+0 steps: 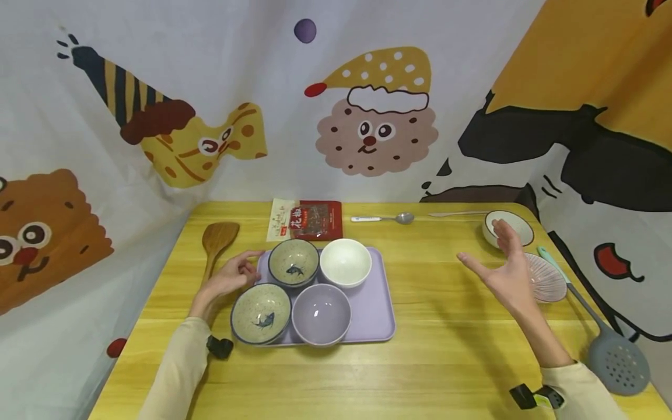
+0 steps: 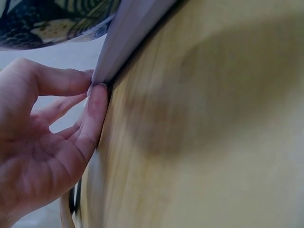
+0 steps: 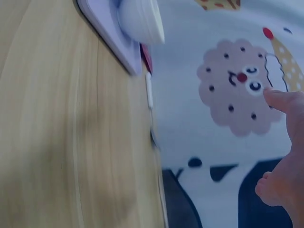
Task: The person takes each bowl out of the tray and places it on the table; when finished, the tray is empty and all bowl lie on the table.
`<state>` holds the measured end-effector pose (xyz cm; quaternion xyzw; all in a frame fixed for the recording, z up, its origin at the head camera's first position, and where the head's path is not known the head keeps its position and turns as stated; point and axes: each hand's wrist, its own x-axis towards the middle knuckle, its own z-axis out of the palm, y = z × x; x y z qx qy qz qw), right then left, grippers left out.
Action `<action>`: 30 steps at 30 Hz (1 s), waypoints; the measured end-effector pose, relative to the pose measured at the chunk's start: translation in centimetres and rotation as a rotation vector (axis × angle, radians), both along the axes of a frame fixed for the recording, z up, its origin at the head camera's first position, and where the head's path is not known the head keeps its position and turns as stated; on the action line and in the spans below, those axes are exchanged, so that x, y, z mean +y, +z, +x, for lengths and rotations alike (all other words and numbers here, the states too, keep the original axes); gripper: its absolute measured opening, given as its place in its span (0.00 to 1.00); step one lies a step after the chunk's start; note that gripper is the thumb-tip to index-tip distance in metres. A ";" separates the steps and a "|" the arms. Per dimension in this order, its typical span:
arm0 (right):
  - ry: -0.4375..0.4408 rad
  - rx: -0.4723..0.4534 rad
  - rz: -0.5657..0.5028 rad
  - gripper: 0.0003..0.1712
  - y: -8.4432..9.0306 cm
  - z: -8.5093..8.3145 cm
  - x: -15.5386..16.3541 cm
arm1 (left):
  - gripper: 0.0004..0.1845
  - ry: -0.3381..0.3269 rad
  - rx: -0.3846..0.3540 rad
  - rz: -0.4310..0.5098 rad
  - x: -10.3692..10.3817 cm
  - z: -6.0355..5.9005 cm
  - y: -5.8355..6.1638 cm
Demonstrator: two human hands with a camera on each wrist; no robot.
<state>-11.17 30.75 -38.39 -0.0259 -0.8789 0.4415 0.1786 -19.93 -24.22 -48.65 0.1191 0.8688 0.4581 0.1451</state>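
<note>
My left hand (image 1: 229, 277) is at the left edge of a lilac tray (image 1: 374, 309). In the left wrist view, the thumb and index finger (image 2: 66, 81) pinch the tray's rim (image 2: 128, 35). On the tray stand two speckled bowls with blue fish, one at the back (image 1: 294, 256) and one at the front (image 1: 257, 309), a white bowl (image 1: 345, 262) and a purple bowl (image 1: 321, 315). My right hand (image 1: 506, 277) hangs in the air at the right, its thumb and fingers spread, holding nothing. It partly covers a striped bowl (image 1: 546, 280).
A wooden spatula (image 1: 219, 238) lies left of the tray. Behind it are a red spice packet (image 1: 320, 220), a spoon (image 1: 385, 219) and a knife (image 1: 457, 213). On the right are a dark-rimmed bowl (image 1: 517, 227) and a grey slotted turner (image 1: 619, 361). A printed curtain (image 1: 283, 46) hangs behind the table.
</note>
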 end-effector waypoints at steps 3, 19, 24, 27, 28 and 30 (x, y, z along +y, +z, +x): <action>0.078 0.004 -0.002 0.60 -0.3 -0.6 -1.2 | 0.35 -0.010 0.012 0.004 0.1 0.1 0.0; 0.391 -0.021 -0.007 0.64 -3.7 -4.3 -7.8 | 0.37 -0.024 0.008 0.038 0.1 0.2 0.2; 0.461 -0.018 -0.029 0.65 -4.6 -5.3 -9.5 | 0.38 -0.022 0.005 0.034 0.1 0.2 0.1; 0.490 -0.034 -0.034 0.66 -5.0 -5.6 -10.4 | 0.36 -0.018 0.007 0.043 0.2 0.3 0.2; 0.498 -0.037 -0.036 0.66 -5.2 -5.7 -10.7 | 0.36 -0.022 0.010 0.049 0.3 0.3 0.2; 0.511 -0.044 -0.038 0.66 -5.6 -5.7 -11.2 | 0.36 -0.024 0.012 0.055 0.3 0.3 0.3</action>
